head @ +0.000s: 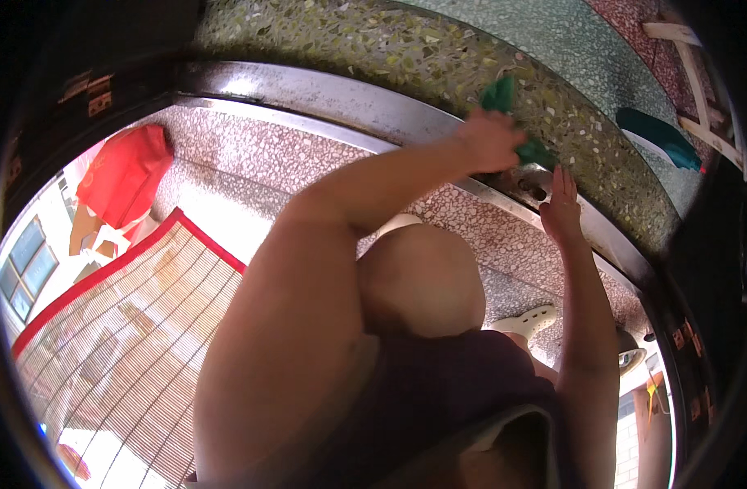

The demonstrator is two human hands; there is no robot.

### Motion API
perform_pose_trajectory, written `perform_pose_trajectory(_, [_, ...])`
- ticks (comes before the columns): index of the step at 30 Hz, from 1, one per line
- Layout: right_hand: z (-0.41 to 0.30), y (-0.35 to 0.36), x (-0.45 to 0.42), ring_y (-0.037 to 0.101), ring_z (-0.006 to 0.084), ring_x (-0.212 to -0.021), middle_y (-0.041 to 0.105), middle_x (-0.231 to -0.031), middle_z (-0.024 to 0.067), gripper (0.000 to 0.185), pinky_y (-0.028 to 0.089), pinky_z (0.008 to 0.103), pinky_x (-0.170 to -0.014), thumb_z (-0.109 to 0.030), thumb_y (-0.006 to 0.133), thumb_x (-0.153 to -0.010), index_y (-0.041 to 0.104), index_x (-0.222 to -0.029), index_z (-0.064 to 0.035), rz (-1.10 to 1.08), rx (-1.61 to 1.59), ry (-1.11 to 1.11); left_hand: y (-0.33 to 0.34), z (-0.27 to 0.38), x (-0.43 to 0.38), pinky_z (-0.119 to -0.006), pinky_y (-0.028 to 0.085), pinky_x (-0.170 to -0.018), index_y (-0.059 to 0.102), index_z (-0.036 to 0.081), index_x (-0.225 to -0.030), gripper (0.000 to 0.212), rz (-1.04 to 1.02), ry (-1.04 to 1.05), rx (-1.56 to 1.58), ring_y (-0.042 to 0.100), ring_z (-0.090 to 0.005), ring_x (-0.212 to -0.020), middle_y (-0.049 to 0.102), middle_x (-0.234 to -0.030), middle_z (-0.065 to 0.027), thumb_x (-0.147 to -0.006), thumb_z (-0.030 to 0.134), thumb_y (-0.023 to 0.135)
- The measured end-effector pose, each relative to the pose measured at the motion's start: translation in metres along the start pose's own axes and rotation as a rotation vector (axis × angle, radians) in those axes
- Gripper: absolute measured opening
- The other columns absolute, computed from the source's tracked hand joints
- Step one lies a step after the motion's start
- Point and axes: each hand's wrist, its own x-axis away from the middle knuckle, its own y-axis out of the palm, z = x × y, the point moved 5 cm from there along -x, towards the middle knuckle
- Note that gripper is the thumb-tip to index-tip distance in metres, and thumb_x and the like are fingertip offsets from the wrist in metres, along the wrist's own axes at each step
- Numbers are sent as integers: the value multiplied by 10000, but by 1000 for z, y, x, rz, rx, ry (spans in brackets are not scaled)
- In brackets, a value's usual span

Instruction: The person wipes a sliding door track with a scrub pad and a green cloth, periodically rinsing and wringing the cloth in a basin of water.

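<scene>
My left hand is closed over a green cloth, and parts of the cloth stick out on both sides of the hand. It presses near the line where the metal door sill meets the speckled terrazzo strip. To its right, my right hand lies with fingers extended across the sill and holds nothing. A dark round hole in the sill shows between the two hands. My bent knee is just below the sill.
Dark door edges with hinges flank the opening. A red-edged mesh screen spreads at lower left, near a red bag. My cream clog rests on the terrazzo floor. Beyond the sill are a dark teal object and a wooden frame.
</scene>
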Motion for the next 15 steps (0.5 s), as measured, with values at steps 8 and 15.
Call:
perform_pose_trajectory(8, [-8,-10,10,164,324,-1322,149,-1440,144,804,280,525,-975,-62,584,-750,105,-1395,-110,-39,72,136,-153,-304,191,-372,471,-794,603,122,-980,303,370,-810,-424,577,-254,-905,593,-976,-113,-706,245,563])
perform_pose_trajectory(15, [-31,-21,-13,440,371,-1093,407,-1205,217,694,420,418,-867,-58,677,-646,337,-1250,-26,30,28,-126,-173,-494,411,-429,460,-797,508,109,-1160,447,227,-1376,-545,549,-283,-996,552,-1131,-147,-795,368,516])
